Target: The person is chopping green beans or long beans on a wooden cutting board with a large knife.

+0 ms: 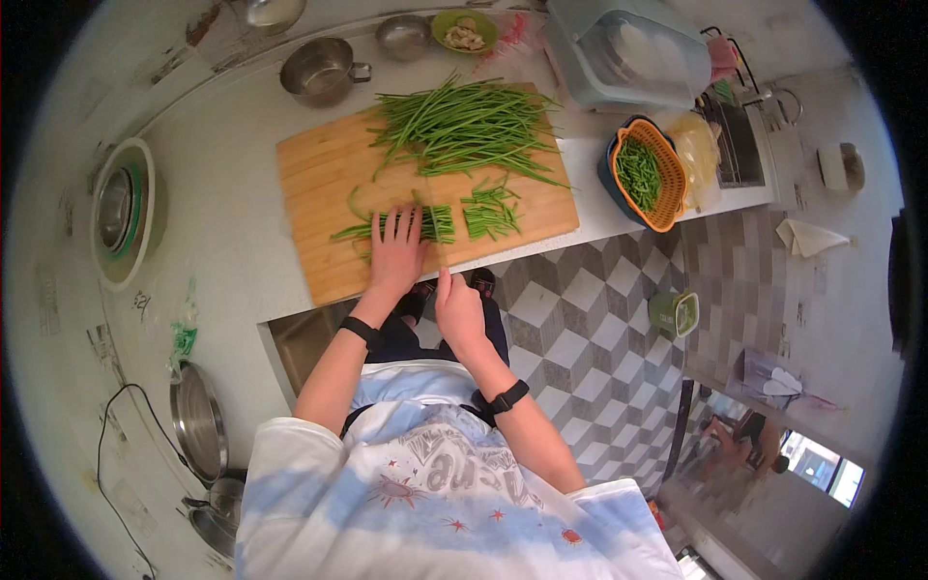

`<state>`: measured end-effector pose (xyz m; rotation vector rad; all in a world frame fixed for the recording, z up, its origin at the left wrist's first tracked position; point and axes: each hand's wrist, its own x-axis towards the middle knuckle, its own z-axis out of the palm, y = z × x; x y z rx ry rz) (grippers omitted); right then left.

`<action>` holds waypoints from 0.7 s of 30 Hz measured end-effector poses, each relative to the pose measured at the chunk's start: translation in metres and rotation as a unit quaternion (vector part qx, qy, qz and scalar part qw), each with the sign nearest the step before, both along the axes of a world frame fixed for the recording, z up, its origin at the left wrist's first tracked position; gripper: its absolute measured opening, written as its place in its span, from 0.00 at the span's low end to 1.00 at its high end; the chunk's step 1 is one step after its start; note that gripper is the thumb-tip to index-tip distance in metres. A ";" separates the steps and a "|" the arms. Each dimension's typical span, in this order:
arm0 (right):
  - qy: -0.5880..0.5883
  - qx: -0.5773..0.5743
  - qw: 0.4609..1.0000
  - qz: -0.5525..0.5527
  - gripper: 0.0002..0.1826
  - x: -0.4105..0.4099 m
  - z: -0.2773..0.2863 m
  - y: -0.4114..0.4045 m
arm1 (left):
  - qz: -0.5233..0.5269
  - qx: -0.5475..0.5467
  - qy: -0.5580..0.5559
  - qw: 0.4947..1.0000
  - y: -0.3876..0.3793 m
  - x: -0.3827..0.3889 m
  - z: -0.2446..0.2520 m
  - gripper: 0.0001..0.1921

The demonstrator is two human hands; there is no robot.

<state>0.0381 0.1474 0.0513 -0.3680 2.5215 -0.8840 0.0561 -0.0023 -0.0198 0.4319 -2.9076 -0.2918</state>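
Observation:
My left hand (397, 254) presses down with spread fingers on a bundle of green stalks (438, 223), probably garlic scapes, on a wooden cutting board (326, 174). My right hand (462, 312), at the board's front edge, grips the handle of a knife. Its blurred blade (438, 246) points away from me beside the bundle's right end. Cut short pieces (491, 214) lie just right of the blade. Behind them a large pile of long uncut stalks (464, 127) covers the back right of the board. The knife handle is mostly hidden in my fist.
An orange basket (674, 185) of cut green pieces stands right of the board. Behind are a metal cup (319, 71), a metal bowl (403, 38) and a green plate (444, 29). Nested bowls (141, 268) stand left. A green bin (663, 312) is on the floor; a person (747, 442) appears beyond.

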 end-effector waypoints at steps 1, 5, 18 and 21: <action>0.005 0.009 1.000 0.010 0.27 0.002 -0.001 -0.002 | 0.003 0.010 0.004 1.000 -0.001 0.002 0.002 0.36; 0.014 0.011 1.000 0.021 0.27 0.004 -0.003 -0.007 | 0.005 -0.019 -0.009 1.000 -0.002 0.002 0.007 0.36; -0.030 -0.033 0.999 -0.029 0.29 -0.003 0.004 -0.006 | 0.000 -0.021 0.018 1.000 -0.001 -0.002 0.009 0.33; -0.055 -0.010 0.998 -0.034 0.29 -0.002 0.004 -0.009 | -0.001 -0.018 0.038 0.999 0.000 -0.004 0.006 0.32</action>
